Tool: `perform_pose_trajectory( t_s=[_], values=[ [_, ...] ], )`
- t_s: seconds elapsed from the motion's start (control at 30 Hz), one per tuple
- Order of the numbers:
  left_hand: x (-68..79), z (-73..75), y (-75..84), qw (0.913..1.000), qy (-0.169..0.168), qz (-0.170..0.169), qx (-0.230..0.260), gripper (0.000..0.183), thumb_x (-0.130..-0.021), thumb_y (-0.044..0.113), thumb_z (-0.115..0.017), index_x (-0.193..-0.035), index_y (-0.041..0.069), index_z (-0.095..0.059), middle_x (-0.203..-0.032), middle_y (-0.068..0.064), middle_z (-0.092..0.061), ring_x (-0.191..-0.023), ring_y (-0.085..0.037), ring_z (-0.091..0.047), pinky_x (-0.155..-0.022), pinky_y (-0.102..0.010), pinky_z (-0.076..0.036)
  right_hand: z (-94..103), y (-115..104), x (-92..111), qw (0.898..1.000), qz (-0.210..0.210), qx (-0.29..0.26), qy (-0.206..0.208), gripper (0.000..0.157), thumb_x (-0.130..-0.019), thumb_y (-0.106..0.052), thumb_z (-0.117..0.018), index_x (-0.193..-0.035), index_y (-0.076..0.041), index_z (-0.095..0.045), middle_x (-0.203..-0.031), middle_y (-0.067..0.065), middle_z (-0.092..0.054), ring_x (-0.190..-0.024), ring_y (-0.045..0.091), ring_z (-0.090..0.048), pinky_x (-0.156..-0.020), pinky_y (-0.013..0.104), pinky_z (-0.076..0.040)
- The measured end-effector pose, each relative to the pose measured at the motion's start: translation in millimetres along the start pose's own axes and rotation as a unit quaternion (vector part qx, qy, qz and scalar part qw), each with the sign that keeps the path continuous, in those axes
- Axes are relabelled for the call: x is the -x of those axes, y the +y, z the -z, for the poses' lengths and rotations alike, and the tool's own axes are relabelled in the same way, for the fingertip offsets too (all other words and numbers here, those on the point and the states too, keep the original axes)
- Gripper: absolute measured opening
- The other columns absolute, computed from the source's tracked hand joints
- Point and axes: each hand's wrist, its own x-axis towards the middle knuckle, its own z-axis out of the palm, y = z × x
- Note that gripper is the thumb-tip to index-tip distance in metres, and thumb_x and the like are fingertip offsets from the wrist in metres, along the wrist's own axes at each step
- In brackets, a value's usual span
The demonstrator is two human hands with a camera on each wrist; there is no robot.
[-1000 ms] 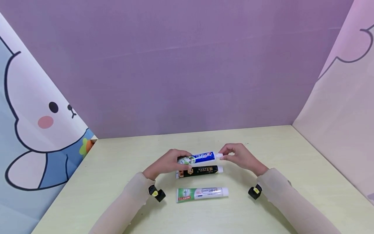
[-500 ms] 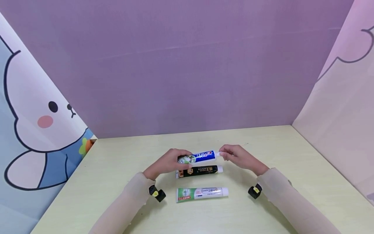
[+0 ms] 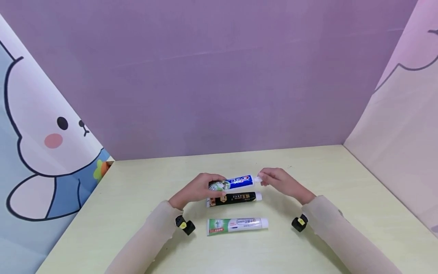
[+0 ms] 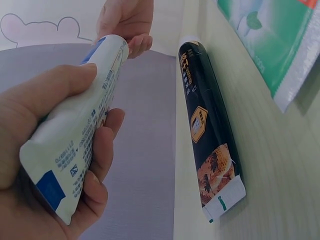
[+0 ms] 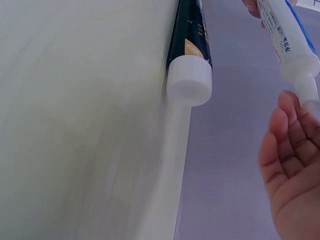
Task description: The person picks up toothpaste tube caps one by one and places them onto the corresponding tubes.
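Note:
My left hand (image 3: 200, 187) grips a blue and white toothpaste tube (image 3: 240, 182) near its tail, raised above the table with the narrow end pointing right. In the left wrist view my thumb lies along the white back of this tube (image 4: 82, 122). My right hand (image 3: 281, 183) has its fingertips at the small white cap (image 5: 306, 90) on the narrow end. Below the held tube lies a black toothpaste tube (image 3: 239, 198), partly covered by my left hand. A green and white toothpaste tube (image 3: 239, 225) lies nearer to me, roughly parallel.
The pale table (image 3: 301, 255) meets a purple back wall (image 3: 219, 91). A cartoon-printed panel (image 3: 37, 160) stands at the left, and a pale pink one (image 3: 403, 125) at the right. Both wrists carry small black cameras (image 3: 299, 223).
The right-hand fingers have shifted and curled further around the cap, as if turning over it. The left hand keeps its grip; the held tube tilts slightly more upward at its capped end.

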Motion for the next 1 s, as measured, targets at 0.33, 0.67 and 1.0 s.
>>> perform_pose_trajectory(
  t_s=[0.33, 0.67, 1.0],
  values=[
    [1.9, 0.2, -3.6, 0.9999, -0.003, -0.005, 0.015, 0.040, -0.086, 0.025, -0.070, -0.121, 0.007, -0.061, -0.103, -0.002, -0.066, -0.078, -0.010, -0.056, -0.070, -0.026, -0.048, -0.7, -1, 3, 0.997, 0.026, 0.040, 0.056, 0.020, -0.082, -0.012, -0.073, -0.098, -0.007, -0.063, -0.096, 0.003, -0.066, -0.084, 0.012, -0.060, -0.085, 0.043, -0.048],
    [3.0, 3.0, 0.1, 0.9994, -0.004, 0.006, 0.034, 0.038, -0.086, 0.022, -0.070, -0.121, 0.007, -0.061, -0.105, -0.004, -0.066, -0.079, -0.011, -0.060, -0.074, -0.025, -0.049, -4.0, -2, 2, 0.994, 0.034, 0.056, 0.085, 0.016, -0.083, -0.010, -0.070, -0.098, -0.009, -0.066, -0.094, 0.000, -0.068, -0.083, 0.012, -0.060, -0.085, 0.044, -0.047],
    [2.9, 4.5, 2.2, 0.9998, -0.001, 0.007, 0.021, 0.039, -0.086, 0.023, -0.070, -0.121, 0.007, -0.061, -0.106, -0.004, -0.066, -0.083, -0.011, -0.059, -0.076, -0.027, -0.049, -0.1, -38, 10, 0.996, 0.034, 0.053, 0.068, 0.007, -0.089, -0.001, -0.062, -0.096, 0.000, -0.064, -0.087, 0.005, -0.065, -0.080, 0.008, -0.056, -0.078, 0.035, -0.049]
  ],
)
